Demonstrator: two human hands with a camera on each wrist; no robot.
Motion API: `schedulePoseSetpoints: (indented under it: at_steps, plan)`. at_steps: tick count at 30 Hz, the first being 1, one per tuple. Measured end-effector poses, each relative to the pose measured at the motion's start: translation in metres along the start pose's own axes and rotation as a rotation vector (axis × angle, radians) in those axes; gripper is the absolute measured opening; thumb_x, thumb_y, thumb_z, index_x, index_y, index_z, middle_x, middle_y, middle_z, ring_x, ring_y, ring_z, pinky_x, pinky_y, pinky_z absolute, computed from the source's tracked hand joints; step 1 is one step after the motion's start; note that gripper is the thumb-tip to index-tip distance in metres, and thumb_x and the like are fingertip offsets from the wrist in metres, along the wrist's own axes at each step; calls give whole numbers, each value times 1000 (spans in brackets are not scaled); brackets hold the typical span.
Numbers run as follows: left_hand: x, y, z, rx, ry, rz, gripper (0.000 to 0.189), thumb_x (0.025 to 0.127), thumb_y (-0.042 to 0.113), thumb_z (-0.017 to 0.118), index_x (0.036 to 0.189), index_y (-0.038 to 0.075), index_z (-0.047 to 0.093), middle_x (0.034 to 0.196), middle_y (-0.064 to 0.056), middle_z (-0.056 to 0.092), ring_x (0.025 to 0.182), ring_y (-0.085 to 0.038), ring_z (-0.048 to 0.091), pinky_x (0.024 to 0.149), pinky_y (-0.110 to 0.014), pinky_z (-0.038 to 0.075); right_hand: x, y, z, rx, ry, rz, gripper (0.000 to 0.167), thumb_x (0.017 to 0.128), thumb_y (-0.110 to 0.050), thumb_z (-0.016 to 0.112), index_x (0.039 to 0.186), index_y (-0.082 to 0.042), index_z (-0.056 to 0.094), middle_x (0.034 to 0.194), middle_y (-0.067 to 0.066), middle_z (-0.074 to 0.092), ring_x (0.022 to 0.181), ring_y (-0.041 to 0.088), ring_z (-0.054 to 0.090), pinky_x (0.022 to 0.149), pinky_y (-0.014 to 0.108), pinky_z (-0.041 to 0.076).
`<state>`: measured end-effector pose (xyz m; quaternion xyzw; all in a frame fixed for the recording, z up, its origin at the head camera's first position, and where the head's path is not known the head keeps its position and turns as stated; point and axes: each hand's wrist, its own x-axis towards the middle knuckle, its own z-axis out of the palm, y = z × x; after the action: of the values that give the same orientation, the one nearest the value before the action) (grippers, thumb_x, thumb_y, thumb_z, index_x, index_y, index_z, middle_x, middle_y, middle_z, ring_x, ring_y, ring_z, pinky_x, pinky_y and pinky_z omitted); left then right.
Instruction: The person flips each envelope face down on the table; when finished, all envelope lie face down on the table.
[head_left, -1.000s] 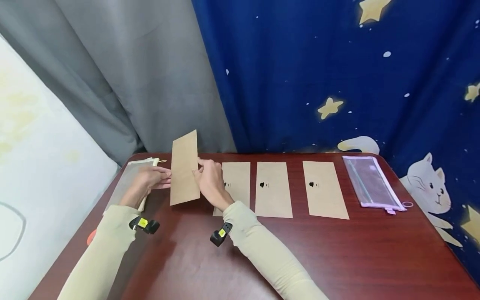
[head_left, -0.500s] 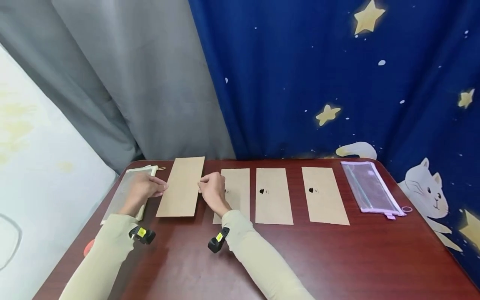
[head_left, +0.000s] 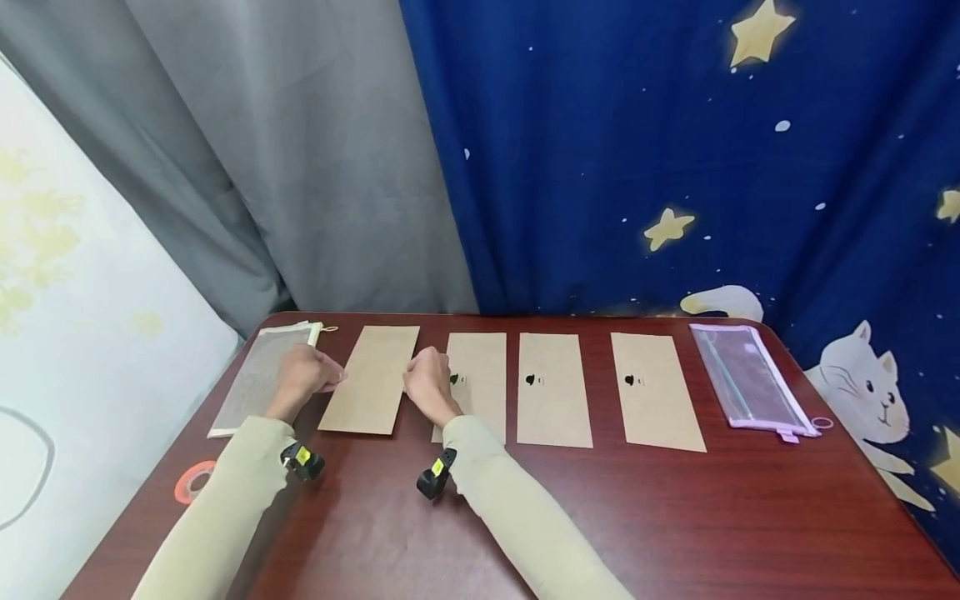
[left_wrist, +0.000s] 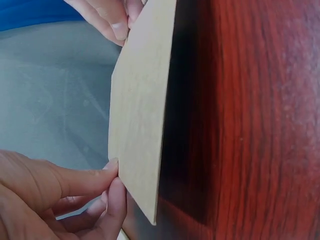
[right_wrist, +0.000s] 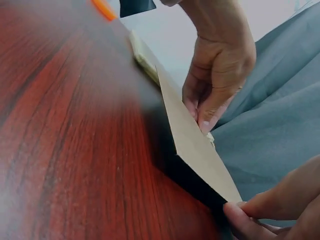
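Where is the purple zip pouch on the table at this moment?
In the head view, the purple zip pouch lies at the table's far right end, just right of the last brown envelope.

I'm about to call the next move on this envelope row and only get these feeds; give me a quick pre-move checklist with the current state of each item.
1. Left hand at the plain envelope's left edge, fingertips pinching it in the left wrist view: ok.
2. Right hand at its right edge, fingertips on it: ok.
3. Plain envelope fully flat on the table: not ok; both wrist views show a dark gap under its edge.
4. Gap to the mesh pouch on its left: ok, apart.
5. Gap to the neighbouring printed envelope: cannot tell, the right hand covers it.
6. Rest of the row, including the purple pouch, lying flat: ok.
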<state>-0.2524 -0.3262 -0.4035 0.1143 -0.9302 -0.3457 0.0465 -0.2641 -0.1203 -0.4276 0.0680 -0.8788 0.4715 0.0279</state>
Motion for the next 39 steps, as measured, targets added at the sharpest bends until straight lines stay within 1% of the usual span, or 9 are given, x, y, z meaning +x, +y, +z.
schedulePoseSetpoints:
  at_steps: [3, 7, 13, 19, 25, 29, 33, 36, 39]
  plan:
    - [2, 2, 3, 45, 13, 6, 12, 82, 3, 74, 84, -9, 78, 62, -11, 73, 50, -12, 68, 48, -19, 52, 1, 3, 1, -45, -6, -13, 59, 87, 5, 61, 47, -19, 26, 48, -8, 19, 45, 7, 18, 42, 20, 17]
    - [4, 4, 8, 87, 18, 10, 12, 82, 5, 76, 82, -7, 78, 60, -10, 72, 48, -10, 66, 47, -17, 49, 2, 6, 1, -104, -12, -38, 55, 90, 5, 56, 53, -19, 23, 56, -7, 12, 51, 10, 14, 44, 22, 17]
    - [5, 4, 17, 57, -1, -50, 12, 83, 3, 76, 84, -8, 77, 60, -8, 72, 48, -6, 65, 48, -18, 52, 6, 3, -2, -199, -30, -94, 52, 94, 7, 51, 55, -18, 28, 54, -6, 18, 50, 11, 25, 44, 22, 25]
    - [1, -1, 20, 45, 30, -43, 14, 83, 5, 78, 85, -9, 77, 66, -14, 74, 50, -10, 68, 48, -15, 49, 7, -2, -3, -253, -63, -82, 48, 93, 7, 52, 56, -16, 33, 54, -3, 31, 55, 12, 38, 48, 21, 33]
    - [-5, 1, 17, 102, 62, 0, 19, 87, 12, 74, 85, -6, 78, 63, -12, 72, 50, -10, 63, 49, -19, 44, 0, -7, -21, -144, -45, -40, 47, 97, -10, 64, 53, -12, 47, 50, -4, 40, 51, 11, 44, 49, 22, 37]
    - [-10, 17, 17, 127, 70, 53, 30, 94, 22, 67, 92, -5, 79, 68, -13, 73, 60, -18, 63, 54, -24, 43, -1, -4, -47, -74, -53, -14, 28, 97, -19, 67, 74, -6, 76, 60, -3, 62, 60, 9, 54, 54, 20, 43]
    - [-17, 43, 24, 7, -48, 3, 36, 98, 27, 63, 108, -5, 75, 82, -16, 76, 79, -25, 70, 63, -24, 50, 0, 12, -76, 8, -114, 50, 21, 97, -19, 66, 103, -5, 80, 89, 8, 77, 75, 14, 68, 63, 17, 49]
    - [-18, 62, 34, -176, -229, -39, 44, 102, 26, 58, 124, -11, 65, 105, -23, 75, 101, -31, 72, 84, -31, 62, 0, 24, -95, 170, -184, 151, 24, 98, -15, 64, 114, -1, 76, 105, 14, 76, 87, 21, 75, 68, 20, 56]
    - [-18, 78, 43, -390, -440, -103, 55, 107, 30, 49, 140, -15, 48, 136, -32, 59, 126, -38, 62, 106, -40, 54, 1, 33, -114, 349, -254, 247, 34, 99, -10, 59, 129, 6, 65, 131, 20, 66, 112, 29, 70, 89, 29, 61]
